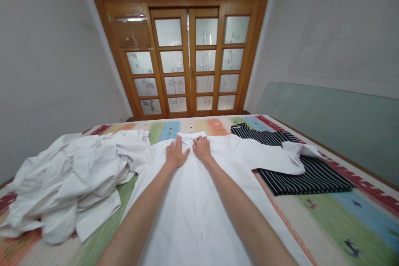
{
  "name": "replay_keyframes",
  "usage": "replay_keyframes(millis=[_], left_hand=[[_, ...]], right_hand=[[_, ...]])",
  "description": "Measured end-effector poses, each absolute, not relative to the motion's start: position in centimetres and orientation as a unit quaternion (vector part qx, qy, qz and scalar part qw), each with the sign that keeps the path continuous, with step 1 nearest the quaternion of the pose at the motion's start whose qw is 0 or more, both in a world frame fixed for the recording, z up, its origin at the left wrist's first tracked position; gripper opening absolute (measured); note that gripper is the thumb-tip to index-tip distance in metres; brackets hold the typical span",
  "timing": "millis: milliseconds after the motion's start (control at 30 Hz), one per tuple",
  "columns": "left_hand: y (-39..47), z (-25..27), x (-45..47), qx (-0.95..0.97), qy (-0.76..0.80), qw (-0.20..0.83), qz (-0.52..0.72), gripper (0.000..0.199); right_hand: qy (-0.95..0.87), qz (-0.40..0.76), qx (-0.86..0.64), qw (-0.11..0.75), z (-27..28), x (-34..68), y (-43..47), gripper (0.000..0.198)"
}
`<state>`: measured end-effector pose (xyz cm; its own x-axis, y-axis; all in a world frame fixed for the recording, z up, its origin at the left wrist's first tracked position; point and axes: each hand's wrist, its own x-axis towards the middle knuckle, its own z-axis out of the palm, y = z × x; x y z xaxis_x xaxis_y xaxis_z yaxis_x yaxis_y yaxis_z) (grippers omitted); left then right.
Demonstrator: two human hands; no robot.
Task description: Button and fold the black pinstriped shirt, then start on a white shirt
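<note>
A white button-up shirt lies spread front side up, its collar at the far end and one sleeve stretched to the right. My left hand rests with fingers spread on the cloth just left of the collar. At the collar's right side my right hand has its fingers curled and pinched on the shirt near the top of the button line. The small part between those fingertips is mostly hidden.
Crumpled white clothes are heaped at the left. A folded black-and-white striped garment lies at the right, partly under the shirt's sleeve. A colourful patterned cover lies beneath everything. Wooden glass-paned doors stand beyond, with walls either side.
</note>
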<state>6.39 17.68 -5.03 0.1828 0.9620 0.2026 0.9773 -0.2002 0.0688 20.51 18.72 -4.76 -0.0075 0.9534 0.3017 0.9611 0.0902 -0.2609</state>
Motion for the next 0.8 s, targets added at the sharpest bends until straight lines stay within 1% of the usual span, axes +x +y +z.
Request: replay_keyframes(millis=[167, 300, 400, 567, 667, 800], left_hand=[[18.4, -4.7, 6.4, -0.772, -0.629, 0.045, -0.077, 0.060], [17.9, -4.2, 6.6, -0.767, -0.628, 0.073, -0.105, 0.047], [17.5, -3.8, 6.7, -0.761, -0.633, 0.079, -0.117, 0.039], [17.5, -3.8, 6.9, -0.772, -0.621, 0.064, -0.122, 0.038], [17.9, -4.2, 7.2, -0.771, -0.621, 0.049, -0.132, 0.039], [18.7, -4.5, 8.1, -0.767, -0.621, 0.035, -0.156, 0.042]], right_hand=[[-0.704, -0.006, -0.676, 0.216, -4.8, 20.6, 18.7, 0.030], [-0.685, -0.016, -0.686, 0.245, -4.9, 20.7, 18.8, 0.027], [-0.688, -0.018, -0.681, 0.249, -5.1, 20.8, 18.8, 0.027], [-0.674, -0.010, -0.701, 0.233, -5.2, 20.7, 18.9, 0.033], [-0.669, -0.003, -0.706, 0.234, -5.1, 20.6, 18.8, 0.038], [-0.675, 0.005, -0.698, 0.239, -5.0, 20.6, 18.8, 0.039]])
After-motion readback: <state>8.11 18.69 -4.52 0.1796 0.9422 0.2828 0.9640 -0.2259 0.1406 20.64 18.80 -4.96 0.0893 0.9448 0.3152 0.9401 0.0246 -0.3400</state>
